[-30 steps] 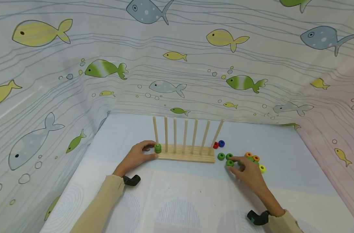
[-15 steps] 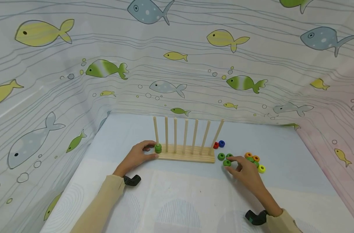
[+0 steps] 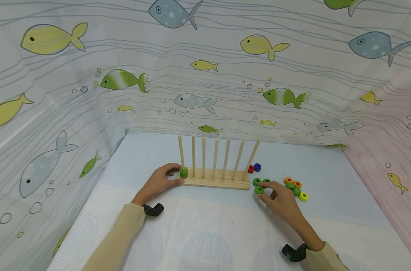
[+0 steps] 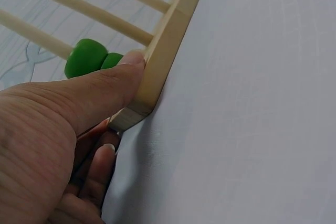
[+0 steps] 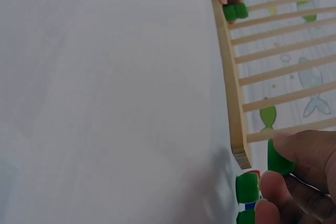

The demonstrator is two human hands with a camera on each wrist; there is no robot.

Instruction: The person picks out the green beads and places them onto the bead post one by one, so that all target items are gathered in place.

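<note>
Pinching one green bead (image 3: 258,190) between thumb and fingertip, the right hand (image 3: 282,201) sits right of centre in the head view. The bead is just in front of two loose green beads (image 3: 257,182) and near the right end of the wooden rack (image 3: 208,183); I cannot tell whether it touches the table. In the right wrist view it shows at lower right, apart from the rack's end. The remaining fingers of that hand are partly hidden.

Rack: mid-frame, flat base, seven pegs (image 3: 215,158) standing in a row. Two stacked green beads (image 3: 183,173) sit at the foot of the leftmost peg.

Left hand (image 3: 159,181): grips the base's left end. Thumb pressed along the near edge, index finger at the far side; in the left wrist view the lower fingers curl loosely past the corner.

Loose beads, right of frame: a red bead (image 3: 250,169) and a blue bead (image 3: 257,167) behind the rack's right end; beyond the right hand, a cluster of two orange beads (image 3: 297,184), two more green beads (image 3: 296,192) and a yellow bead (image 3: 303,196) at its near side.

Outward: tan sleeves (image 3: 114,239), a black device (image 3: 153,210) at each wrist, pale patterned table cover (image 3: 205,216). Fish-printed sheeting (image 3: 147,120) fills the upper frame and both sides.
</note>
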